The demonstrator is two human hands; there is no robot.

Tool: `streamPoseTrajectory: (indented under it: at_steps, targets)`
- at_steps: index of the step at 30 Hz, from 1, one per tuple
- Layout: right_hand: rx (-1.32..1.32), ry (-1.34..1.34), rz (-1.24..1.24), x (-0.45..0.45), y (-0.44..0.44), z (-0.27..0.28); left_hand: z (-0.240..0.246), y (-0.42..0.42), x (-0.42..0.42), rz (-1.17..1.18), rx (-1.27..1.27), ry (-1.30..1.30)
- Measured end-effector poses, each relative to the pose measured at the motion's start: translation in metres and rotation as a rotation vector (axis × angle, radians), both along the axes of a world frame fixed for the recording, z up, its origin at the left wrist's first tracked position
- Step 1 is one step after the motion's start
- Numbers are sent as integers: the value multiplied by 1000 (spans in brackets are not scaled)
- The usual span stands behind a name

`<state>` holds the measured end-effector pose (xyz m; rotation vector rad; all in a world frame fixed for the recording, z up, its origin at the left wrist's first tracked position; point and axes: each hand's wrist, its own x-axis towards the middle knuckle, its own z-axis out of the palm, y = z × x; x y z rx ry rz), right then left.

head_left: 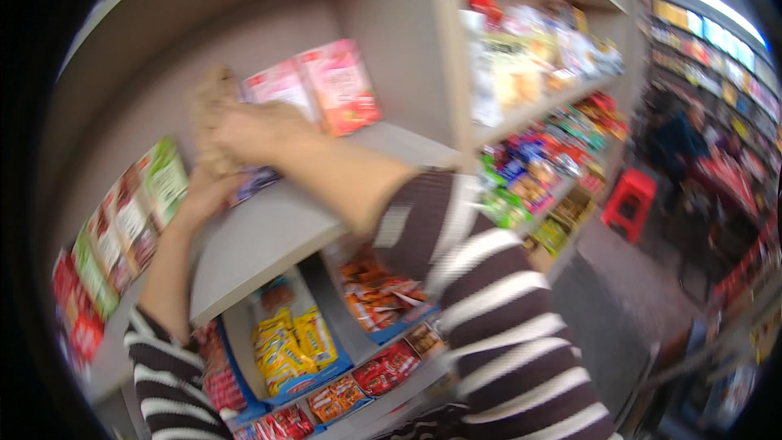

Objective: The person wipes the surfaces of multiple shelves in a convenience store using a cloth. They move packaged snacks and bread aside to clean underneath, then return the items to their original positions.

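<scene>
My right hand (244, 131) reaches in from the right and closes on a crumpled beige cloth (211, 95), blurred by motion. Just below it my left hand (211, 192) touches the lower end of the cloth; whether its fingers grip it is hard to tell. Both hands are over a grey shelf board (269, 238). Behind the right wrist stand two pink packets (342, 88) leaning on the back panel. A purple packet (256, 182) is partly hidden by the hands. Left of them a row of green, brown and red packets (128, 220) stands upright.
Under the shelf are blue-edged boxes of yellow (293, 342) and orange-red (379, 296) wrapped sweets. An upright divider (449, 61) separates this bay from shelves of bagged snacks (525, 67) at right. Farther right are a red plastic stool (629, 205) and a seated person (684, 134).
</scene>
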<state>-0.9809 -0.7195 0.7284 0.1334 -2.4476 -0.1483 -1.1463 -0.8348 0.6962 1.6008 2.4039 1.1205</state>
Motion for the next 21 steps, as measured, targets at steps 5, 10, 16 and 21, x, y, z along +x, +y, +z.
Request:
streamPoseTrajectory:
  at_steps: [5, 10, 16, 21]
  targets:
    - [289, -73, 81, 17, 27, -28, 24, 9, 15, -101, -117, -50]
    - [183, -324, 10, 24, 30, -38, 36, 2, 15, -123, -29, -211]
    - [-107, -400, -27, 67, 28, 31, 19, 21, 10, 67, -42, 26]
    - [31, -27, -556, 74, 92, 60, 20, 22, 30, 30, 14, 134]
